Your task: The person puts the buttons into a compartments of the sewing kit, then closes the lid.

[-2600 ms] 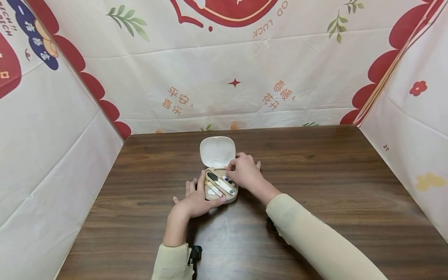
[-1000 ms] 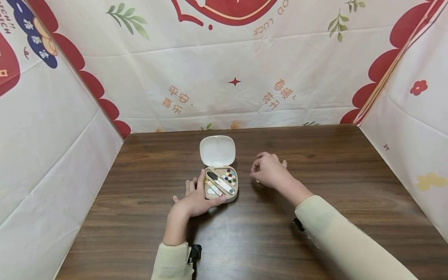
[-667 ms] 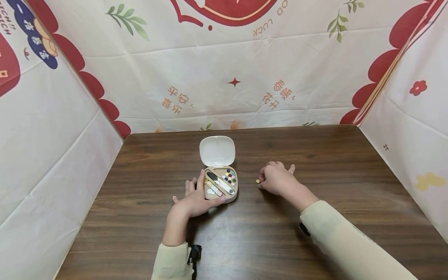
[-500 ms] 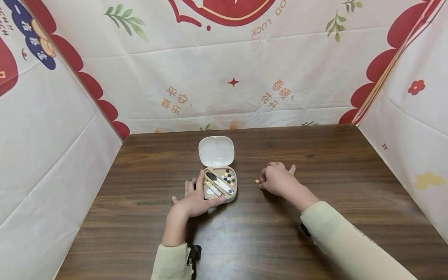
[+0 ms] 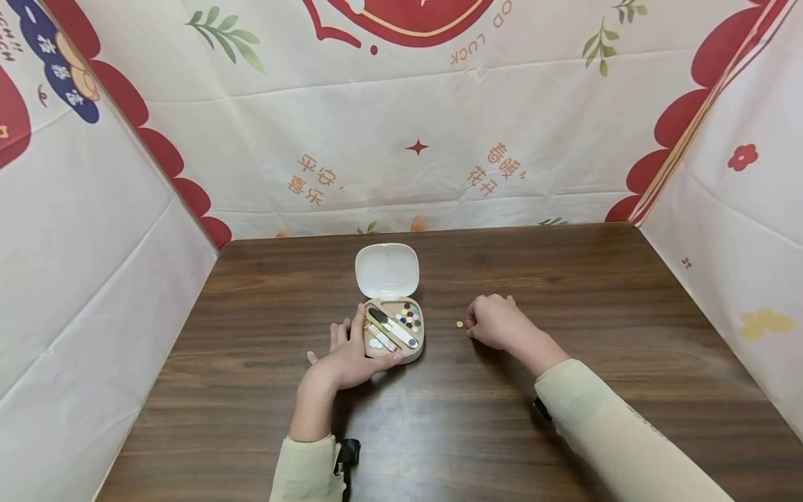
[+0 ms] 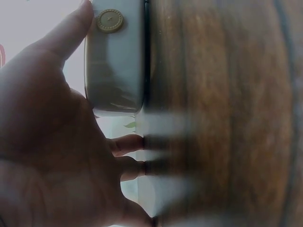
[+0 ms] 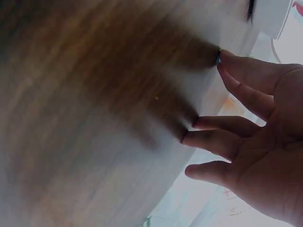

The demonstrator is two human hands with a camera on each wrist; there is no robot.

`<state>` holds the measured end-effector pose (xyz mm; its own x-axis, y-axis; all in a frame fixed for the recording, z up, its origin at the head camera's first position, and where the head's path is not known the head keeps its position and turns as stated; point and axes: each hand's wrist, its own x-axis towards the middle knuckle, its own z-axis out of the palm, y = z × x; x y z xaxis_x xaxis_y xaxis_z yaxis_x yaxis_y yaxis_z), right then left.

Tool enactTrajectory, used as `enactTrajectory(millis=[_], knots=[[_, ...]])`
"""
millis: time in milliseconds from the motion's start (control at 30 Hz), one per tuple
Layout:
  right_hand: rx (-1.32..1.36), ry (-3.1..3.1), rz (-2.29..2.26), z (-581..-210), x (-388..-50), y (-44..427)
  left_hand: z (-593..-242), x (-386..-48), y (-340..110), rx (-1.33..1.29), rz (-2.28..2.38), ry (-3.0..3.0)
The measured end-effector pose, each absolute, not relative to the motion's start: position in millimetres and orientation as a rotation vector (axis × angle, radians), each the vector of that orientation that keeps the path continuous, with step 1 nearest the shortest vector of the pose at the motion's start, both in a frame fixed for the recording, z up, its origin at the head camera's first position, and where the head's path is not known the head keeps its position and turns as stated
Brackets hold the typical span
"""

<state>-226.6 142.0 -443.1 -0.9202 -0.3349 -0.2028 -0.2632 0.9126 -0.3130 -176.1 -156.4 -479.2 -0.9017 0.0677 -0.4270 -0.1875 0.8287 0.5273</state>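
Observation:
A small sewing box (image 5: 410, 357) stands on the table with its white lid (image 5: 387, 270) up. In it lie a white tool (image 5: 395, 328) with a black end, several coloured buttons (image 5: 409, 317), a patterned strip (image 5: 383, 338) and white discs. My left hand (image 5: 343, 359) spans the box's near left corner, thumb along the front and forefinger along the left side, other fingertips on the table. Right of the box, my right hand (image 5: 502, 324) is at the tabletop; thumb and forefinger meet on a tiny bluish button (image 7: 218, 61), mostly hidden. A yellow button (image 5: 460, 324) lies left of those fingertips.
The brown wooden table (image 5: 602, 300) extends on both sides of the box. A printed white cloth (image 5: 351, 125) hangs behind its far edge and along both sides. A round gold clasp (image 6: 110, 21) sits on the box's front.
My right hand has moved from the box's button compartment to the tabletop on the right, uncovering the yellow button. Its thumb and forefinger have come together. My left hand stays at the box.

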Motion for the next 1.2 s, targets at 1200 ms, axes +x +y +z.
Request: enactTrajectory(millis=[1200], knots=[[-0.305, 2.741, -0.414, -439.3, -222.5, 154.8, -464.6, -173.3, -152.1, -0.075, 0.735, 2.581]])
